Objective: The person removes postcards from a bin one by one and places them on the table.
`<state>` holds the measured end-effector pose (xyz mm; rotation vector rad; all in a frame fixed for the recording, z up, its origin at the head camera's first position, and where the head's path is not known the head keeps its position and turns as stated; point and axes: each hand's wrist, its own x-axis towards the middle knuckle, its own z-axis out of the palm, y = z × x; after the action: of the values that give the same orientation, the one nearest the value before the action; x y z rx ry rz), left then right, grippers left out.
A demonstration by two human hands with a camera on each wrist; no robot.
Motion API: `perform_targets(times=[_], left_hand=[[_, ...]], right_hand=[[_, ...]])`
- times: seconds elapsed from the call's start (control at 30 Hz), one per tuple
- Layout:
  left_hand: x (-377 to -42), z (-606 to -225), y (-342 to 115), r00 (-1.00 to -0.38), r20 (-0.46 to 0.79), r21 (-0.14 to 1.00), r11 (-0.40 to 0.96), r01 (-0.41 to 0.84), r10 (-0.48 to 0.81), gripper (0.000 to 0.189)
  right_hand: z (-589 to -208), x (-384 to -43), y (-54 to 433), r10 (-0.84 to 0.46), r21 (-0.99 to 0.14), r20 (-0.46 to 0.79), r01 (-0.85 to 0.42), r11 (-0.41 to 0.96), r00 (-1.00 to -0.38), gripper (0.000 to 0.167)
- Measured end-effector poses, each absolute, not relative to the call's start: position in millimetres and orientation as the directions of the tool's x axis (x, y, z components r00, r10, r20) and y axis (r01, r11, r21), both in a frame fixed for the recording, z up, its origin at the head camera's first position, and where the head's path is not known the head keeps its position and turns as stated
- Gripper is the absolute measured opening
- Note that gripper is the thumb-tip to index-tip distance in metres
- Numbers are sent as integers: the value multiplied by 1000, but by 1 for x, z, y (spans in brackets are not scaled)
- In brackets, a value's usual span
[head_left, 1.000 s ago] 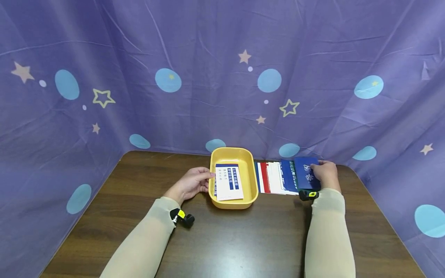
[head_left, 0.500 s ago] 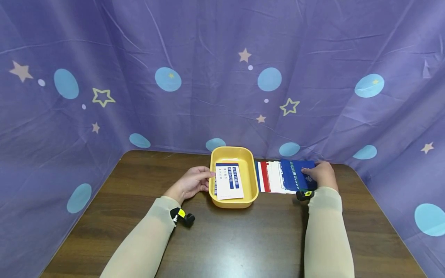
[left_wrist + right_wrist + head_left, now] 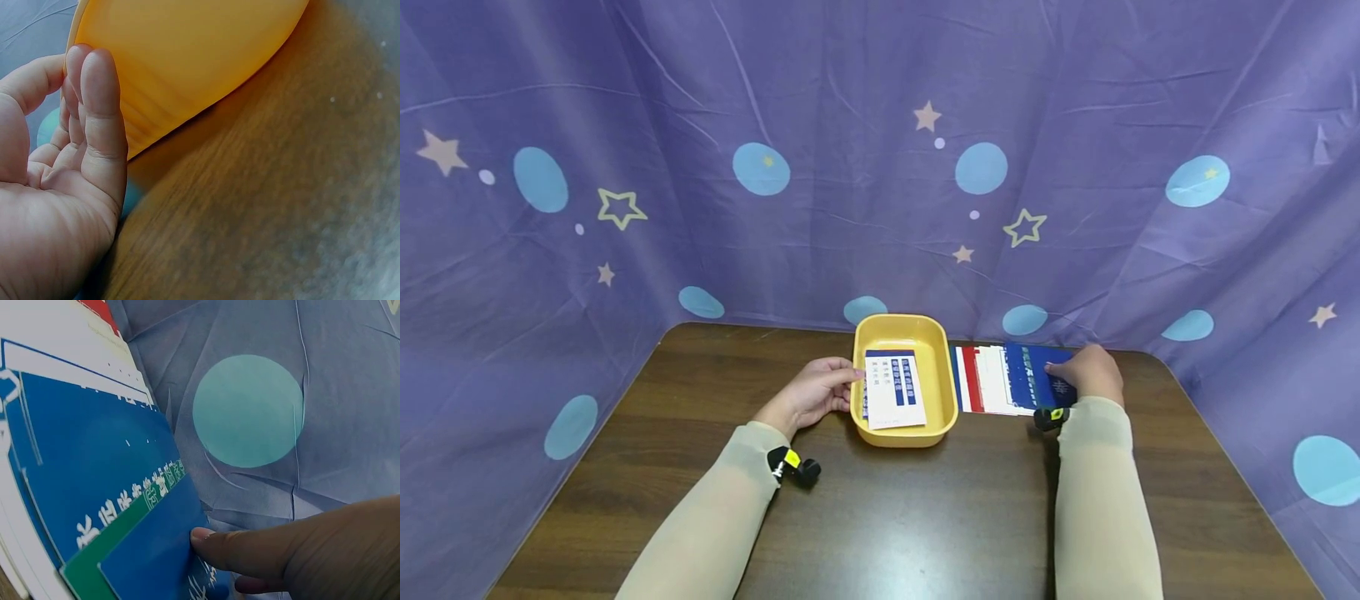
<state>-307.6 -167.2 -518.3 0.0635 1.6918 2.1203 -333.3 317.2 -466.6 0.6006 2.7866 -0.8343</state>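
Note:
My left hand (image 3: 814,394) grips the left rim of a yellow plastic tray (image 3: 942,400). Its thumb lies over the rim, and in the left wrist view the fingers (image 3: 100,112) rest against the outer wall. Inside the tray, a white card with blue printed characters (image 3: 887,408) lies on top of a blue one. At the right, my right hand (image 3: 1093,375) holds the end of a blue card (image 3: 156,550), thumb on its face. This card overlaps a fanned row of cards in white (image 3: 994,383), red (image 3: 972,379) and blue. The right fingers are mostly hidden.
Brown wooden table (image 3: 880,517) spreads out toward me. A purple curtain (image 3: 850,250) with stars and blue dots hangs right behind the tray and the card row. Both wrists wear small black cameras (image 3: 805,473).
My right hand has moved a little left, lowering the blue card onto the right end of the row so that more of it overlaps. My left hand and the tray stay put.

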Motion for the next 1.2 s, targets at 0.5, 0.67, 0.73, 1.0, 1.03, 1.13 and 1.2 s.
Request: perform_targets(times=[0.5,0.67,0.73,1.0,1.03,1.13,1.2], left_hand=[[-307,-518,-168,-907,-218,942,-164,-291,359,5],[-306,-516,-168,-908,-211,943,-171,-287,362,4],[-305,-516,-169,-907,-210,943,-170,-287,364,4],[-304,-516,-171,-910,-222,943,-162,-291,349,5],[-304,-516,-170,-910,-223,943,-161,-292,349,4],[-304,-515,-169,-910,-219,943,-161,-290,352,4],[-304,-515,-168,-909,-219,943,-163,-290,355,5]], right_hand=[[-449,-337,314,263,-536,-184,321,781,-947,63],[-425,-337,292,151,-582,-99,180,793,-984,67],[-416,-336,277,108,-596,-73,130,792,-991,66],[-394,-329,203,-56,-678,-83,15,735,-995,62],[-393,-328,195,-79,-697,-91,7,717,-993,62],[-391,-326,171,-135,-748,-113,-6,664,-984,61],[-391,-326,156,-158,-761,-126,-7,648,-979,59]])
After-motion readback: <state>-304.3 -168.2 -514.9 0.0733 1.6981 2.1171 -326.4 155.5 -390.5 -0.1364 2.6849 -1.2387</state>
